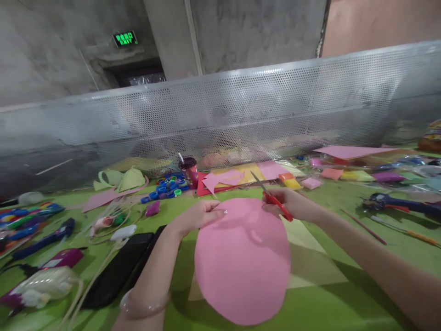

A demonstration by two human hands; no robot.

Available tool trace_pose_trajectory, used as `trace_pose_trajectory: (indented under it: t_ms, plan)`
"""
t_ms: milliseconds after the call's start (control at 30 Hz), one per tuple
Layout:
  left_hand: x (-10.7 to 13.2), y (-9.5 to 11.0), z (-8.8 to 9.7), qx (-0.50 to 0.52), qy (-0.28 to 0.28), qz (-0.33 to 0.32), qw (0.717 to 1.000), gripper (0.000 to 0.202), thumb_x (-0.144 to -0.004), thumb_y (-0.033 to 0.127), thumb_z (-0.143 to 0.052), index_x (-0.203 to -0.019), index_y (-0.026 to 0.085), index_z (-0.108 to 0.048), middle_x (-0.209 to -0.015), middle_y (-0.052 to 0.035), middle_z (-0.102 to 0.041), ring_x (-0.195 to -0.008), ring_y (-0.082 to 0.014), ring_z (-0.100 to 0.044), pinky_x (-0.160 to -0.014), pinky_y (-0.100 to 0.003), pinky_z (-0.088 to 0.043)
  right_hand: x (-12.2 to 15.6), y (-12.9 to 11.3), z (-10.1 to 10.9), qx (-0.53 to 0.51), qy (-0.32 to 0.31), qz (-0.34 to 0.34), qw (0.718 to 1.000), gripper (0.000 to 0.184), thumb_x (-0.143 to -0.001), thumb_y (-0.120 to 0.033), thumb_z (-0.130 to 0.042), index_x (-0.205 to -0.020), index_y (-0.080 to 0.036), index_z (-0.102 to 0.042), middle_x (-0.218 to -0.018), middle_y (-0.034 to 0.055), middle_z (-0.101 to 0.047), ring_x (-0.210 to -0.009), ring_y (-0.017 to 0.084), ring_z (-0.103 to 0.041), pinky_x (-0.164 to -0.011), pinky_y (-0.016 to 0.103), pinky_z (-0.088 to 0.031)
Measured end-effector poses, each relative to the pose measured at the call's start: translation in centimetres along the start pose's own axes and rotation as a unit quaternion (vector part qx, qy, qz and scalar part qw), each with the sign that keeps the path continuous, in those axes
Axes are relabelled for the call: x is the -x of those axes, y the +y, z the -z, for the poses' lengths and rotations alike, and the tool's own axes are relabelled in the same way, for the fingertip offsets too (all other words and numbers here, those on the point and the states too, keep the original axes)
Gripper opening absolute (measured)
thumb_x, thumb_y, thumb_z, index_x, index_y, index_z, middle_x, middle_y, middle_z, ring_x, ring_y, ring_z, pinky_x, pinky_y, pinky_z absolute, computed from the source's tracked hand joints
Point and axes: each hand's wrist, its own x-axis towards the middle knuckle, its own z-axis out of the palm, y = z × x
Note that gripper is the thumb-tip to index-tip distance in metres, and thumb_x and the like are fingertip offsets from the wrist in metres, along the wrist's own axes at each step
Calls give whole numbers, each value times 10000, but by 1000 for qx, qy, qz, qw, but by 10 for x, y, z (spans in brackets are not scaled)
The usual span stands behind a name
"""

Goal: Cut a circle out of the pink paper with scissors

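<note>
A large rounded sheet of pink paper is held up in front of me. My left hand pinches its upper left edge between thumb and fingers. At the upper right edge, my right hand is closed around red-handled scissors, and its fingertips also seem to touch the paper. The scissor blades point up and to the left, away from the pink sheet. Below the pink sheet, a pale yellow sheet lies on the green tabletop, partly covered from view.
Left of my forearm lie a black case, a cable and a clear-bodied device. A dark cup with a straw stands behind, near paper scraps. Blue-handled pliers lie right. A perforated metal panel closes the back.
</note>
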Motion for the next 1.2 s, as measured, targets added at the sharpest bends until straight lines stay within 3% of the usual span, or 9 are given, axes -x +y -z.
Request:
trace_pose_trajectory:
  t_ms: [167,333,533,800,1000,1200]
  plan:
    - [1,3,0,69,-36,10,997,295,-708,439,-574,-899,224,-640,-898,-15,-672,-765,-185,-614,-642,-273,-451,-2,-1,3,-60,58,-3,996,179,-654,-298,-604,-719,-170,-497,-572,-35,-485,-437,62,-403,-409,205,-308]
    - [-1,-1,3,48,11,-4,999,266,-652,358,-650,-891,242,-665,-1007,-1,-666,-962,-209,-581,-828,-311,-433,-3,-4,6,-89,134,11,987,204,-633,-305,-620,-710,-166,-493,-600,-24,-504,-452,64,-410,-401,201,-300]
    - [-11,-15,7,90,119,16,989,305,-664,369,-633,-906,183,-638,-897,-66,-679,-779,-205,-628,-682,-333,-498,-5,-2,9,-122,254,17,959,219,-632,-328,-639,-660,-175,-486,-540,-42,-459,-455,68,-399,-409,200,-295]
    - [-11,-14,9,128,172,-16,977,363,-668,378,-628,-958,160,-603,-923,-66,-654,-746,-179,-611,-643,-313,-507,-10,2,10,-155,253,4,955,187,-614,-299,-661,-670,-167,-542,-577,-11,-544,-512,98,-491,-467,216,-377]
    - [-12,-15,9,146,182,-13,972,380,-666,373,-631,-974,154,-585,-931,-63,-649,-750,-173,-609,-672,-322,-504,-8,1,9,-123,246,23,961,223,-663,-370,-634,-706,-165,-556,-682,28,-606,-602,125,-543,-553,239,-422]
    - [-11,-13,9,122,143,0,982,365,-678,394,-605,-960,163,-588,-915,-70,-652,-746,-181,-610,-633,-307,-490,-5,-4,9,-113,240,20,964,264,-674,-406,-625,-678,-170,-508,-550,-3,-533,-486,103,-483,-464,237,-383]
